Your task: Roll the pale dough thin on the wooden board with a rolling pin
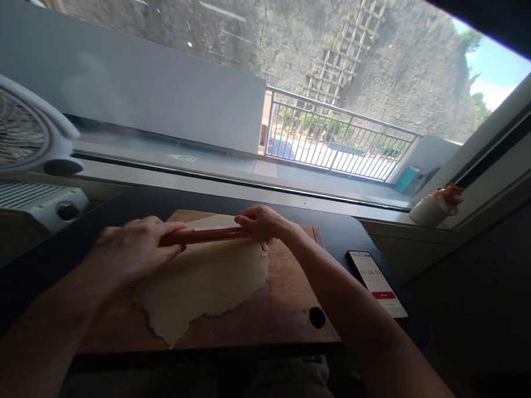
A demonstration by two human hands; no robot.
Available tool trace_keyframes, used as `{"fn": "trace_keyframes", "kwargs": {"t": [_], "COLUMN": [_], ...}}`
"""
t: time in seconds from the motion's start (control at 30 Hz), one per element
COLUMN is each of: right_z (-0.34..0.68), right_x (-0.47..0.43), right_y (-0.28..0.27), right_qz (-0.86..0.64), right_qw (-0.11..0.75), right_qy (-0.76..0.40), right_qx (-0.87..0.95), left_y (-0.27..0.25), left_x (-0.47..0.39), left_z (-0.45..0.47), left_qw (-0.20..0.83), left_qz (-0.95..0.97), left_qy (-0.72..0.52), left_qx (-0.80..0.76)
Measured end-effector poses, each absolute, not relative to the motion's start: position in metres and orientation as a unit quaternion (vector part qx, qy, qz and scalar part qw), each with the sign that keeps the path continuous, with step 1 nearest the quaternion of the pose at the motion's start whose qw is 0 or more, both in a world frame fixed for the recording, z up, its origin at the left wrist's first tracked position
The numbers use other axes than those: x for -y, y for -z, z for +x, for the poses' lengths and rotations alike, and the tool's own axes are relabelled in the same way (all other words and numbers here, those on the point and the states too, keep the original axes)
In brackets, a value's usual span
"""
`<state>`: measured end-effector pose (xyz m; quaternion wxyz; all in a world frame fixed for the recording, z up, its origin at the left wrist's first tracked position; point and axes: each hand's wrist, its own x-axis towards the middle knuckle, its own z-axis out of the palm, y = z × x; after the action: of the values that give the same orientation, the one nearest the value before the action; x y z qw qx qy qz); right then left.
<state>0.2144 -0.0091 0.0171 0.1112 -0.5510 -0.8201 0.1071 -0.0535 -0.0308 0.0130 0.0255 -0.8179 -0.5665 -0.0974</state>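
A reddish-brown rolling pin [207, 235] lies across the far part of a thin, pale sheet of dough [210, 275]. My left hand [135, 244] is closed around the pin's left end, thumb and fingers on either side of it. At the other end, my right hand [261, 222] grips the pin with the fingers curled. The dough has ragged edges and tapers to a point at the front. Beneath it is a wooden cutting board [283, 316] with a dark round hole near its front right corner.
A phone [376, 282] showing a running timer lies on the dark table [338, 225], right of the board. To the left stand a white fan [28, 121] and a pale appliance with a knob [38, 211]. A white pot [430, 210] sits on the windowsill.
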Motion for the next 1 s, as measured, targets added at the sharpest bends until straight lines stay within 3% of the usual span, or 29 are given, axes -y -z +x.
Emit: {"fn": "trace_keyframes", "kwargs": {"t": [0.2, 0.4, 0.67, 0.9, 1.0], "right_z": [0.184, 0.213, 0.175, 0.198, 0.2], "right_x": [-0.003, 0.049, -0.021, 0.089, 0.083], "right_y": [-0.007, -0.006, -0.011, 0.0, -0.001], "right_qz": [-0.597, -0.53, -0.621, -0.605, -0.612], "right_qw": [0.11, 0.046, 0.036, 0.078, 0.069], "right_qy": [-0.05, -0.117, -0.095, -0.066, -0.088], "right_qx": [0.793, 0.838, 0.777, 0.789, 0.783], "left_y": [0.013, 0.027, 0.029, 0.029, 0.028], "left_x": [0.051, 0.074, 0.066, 0.094, 0.094], "left_z": [-0.064, -0.09, -0.096, -0.11, -0.111], "left_qw": [0.04, 0.018, 0.018, -0.029, -0.027], "left_qz": [-0.824, -0.835, -0.795, -0.823, -0.822], "left_qy": [0.132, 0.163, 0.196, 0.241, 0.248], "left_qx": [0.55, 0.526, 0.574, 0.514, 0.512]}}
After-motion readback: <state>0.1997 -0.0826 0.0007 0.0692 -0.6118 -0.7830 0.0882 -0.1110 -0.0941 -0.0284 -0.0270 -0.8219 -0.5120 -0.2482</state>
